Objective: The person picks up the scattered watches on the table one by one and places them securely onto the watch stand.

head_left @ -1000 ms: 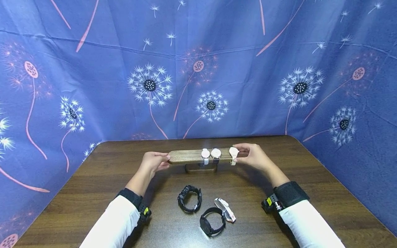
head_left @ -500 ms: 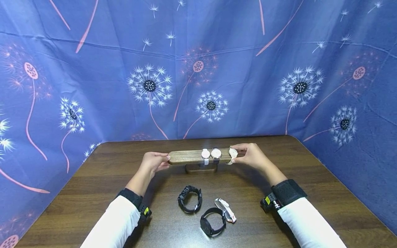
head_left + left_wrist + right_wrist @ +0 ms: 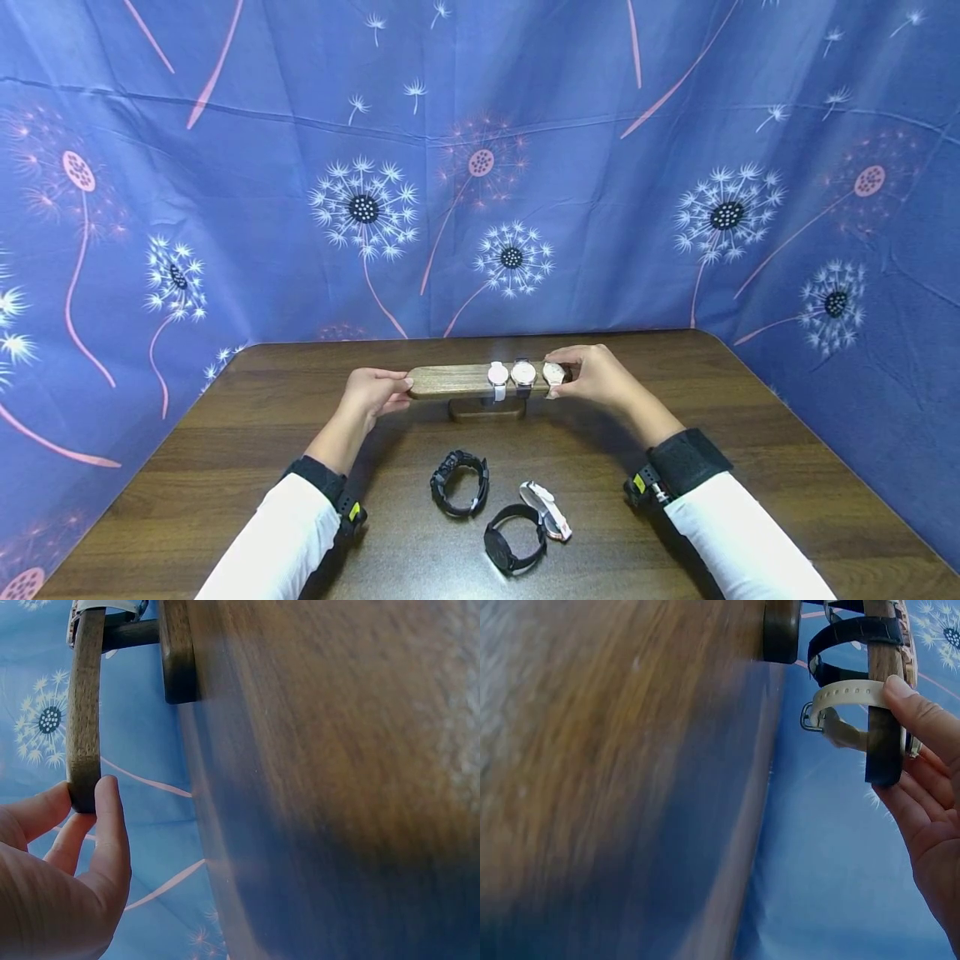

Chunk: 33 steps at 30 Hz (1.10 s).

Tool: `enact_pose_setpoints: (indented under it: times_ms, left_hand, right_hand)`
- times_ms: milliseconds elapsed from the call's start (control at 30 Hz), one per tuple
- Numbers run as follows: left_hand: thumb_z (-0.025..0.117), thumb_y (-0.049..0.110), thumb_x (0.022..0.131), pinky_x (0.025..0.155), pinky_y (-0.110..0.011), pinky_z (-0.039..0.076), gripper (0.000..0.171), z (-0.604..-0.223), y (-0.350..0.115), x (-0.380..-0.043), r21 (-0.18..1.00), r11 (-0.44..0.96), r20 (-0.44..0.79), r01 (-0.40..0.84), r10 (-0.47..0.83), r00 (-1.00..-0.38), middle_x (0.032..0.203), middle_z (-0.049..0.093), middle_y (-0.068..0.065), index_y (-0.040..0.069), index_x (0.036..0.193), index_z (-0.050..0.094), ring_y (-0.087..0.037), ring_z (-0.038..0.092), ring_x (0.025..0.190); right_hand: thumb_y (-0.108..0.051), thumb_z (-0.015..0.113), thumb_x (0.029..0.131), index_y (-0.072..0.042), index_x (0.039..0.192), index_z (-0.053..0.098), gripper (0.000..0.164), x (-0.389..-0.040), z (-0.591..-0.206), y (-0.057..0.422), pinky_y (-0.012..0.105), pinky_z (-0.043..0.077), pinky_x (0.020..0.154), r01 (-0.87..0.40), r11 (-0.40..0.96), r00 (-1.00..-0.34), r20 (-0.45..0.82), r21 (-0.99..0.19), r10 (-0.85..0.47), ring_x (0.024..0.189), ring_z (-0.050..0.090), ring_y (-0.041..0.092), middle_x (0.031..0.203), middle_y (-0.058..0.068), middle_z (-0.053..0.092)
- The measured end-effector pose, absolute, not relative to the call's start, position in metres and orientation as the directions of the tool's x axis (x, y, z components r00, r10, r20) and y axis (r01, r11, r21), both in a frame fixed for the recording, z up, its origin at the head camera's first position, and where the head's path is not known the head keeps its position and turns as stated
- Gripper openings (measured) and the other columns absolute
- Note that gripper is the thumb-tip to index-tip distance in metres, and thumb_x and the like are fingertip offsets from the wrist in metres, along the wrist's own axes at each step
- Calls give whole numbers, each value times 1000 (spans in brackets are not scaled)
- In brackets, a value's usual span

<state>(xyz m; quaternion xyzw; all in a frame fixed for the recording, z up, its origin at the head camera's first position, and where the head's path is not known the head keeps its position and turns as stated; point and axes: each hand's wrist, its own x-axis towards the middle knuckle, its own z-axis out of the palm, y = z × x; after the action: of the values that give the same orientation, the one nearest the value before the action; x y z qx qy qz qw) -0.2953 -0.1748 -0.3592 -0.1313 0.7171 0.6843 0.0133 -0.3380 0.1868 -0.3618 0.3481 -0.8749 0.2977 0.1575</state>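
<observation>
L hand (image 3: 371, 390) is pinching the wood bar (image 3: 450, 381), R hand (image 3: 600, 377) is pinching the cream watch (image 3: 554, 373) round bar's right end, & if R's pushing too hard, bar may be tipping nr back edge of surface (image 3: 225, 450).

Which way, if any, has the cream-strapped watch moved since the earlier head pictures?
Yes: the cream-strapped watch has moved left along the wooden bar, nearer the dark-strapped watch, which stayed put.
</observation>
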Motion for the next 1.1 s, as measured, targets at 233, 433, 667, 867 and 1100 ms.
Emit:
enact_pose_setpoints:
  times_ms: [233, 433, 667, 867, 1100]
  left_hand:
    - [68, -4, 87, 71, -31, 59, 30, -358, -174, -295, 977, 38, -203, -212, -173, -964, 98, 67, -20, -13, 116, 63, -14, 68, 66]
    - [68, -5, 87, 70, -32, 60, 32, -359, -175, -296, 980, 16, -194, -200, -164, -967, 97, 68, -21, -15, 117, 62, -15, 69, 66]
    - [67, -5, 88, 70, -33, 60, 31, -359, -175, -296, 979, 29, -193, -201, -163, -968, 91, 70, -19, -15, 116, 62, -16, 69, 67]
    - [67, -4, 88, 70, -32, 59, 32, -358, -175, -295, 979, 28, -195, -202, -165, -967, 100, 68, -22, -15, 118, 61, -16, 69, 67]
    - [67, -4, 88, 70, -31, 59, 32, -359, -174, -292, 981, 29, -185, -192, -162, -969, 101, 67, -23, -15, 117, 61, -15, 69, 67]
  right_hand:
    - [-14, 92, 64, 3, 109, 72, 52, -339, -360, 184, 35, 57, 75, -704, 596, -707, 465, -387, -533, 93, 67, 24, 109, 14, 71]
    - [-15, 91, 65, 1, 110, 72, 52, -339, -358, 183, 37, 56, 77, -691, 631, -717, 443, -352, -538, 95, 67, 25, 111, 14, 70]
    - [-17, 90, 67, 2, 113, 70, 53, -338, -354, 181, 47, 51, 92, -685, 650, -724, 407, -329, -557, 109, 63, 35, 114, 15, 69]
    - [-17, 89, 69, 2, 114, 70, 52, -337, -352, 179, 48, 51, 92, -683, 660, -726, 392, -314, -565, 110, 62, 35, 115, 16, 68]
    - [-14, 90, 67, 3, 111, 70, 51, -337, -354, 178, 45, 52, 92, -699, 658, -706, 418, -279, -572, 107, 64, 33, 112, 15, 69]
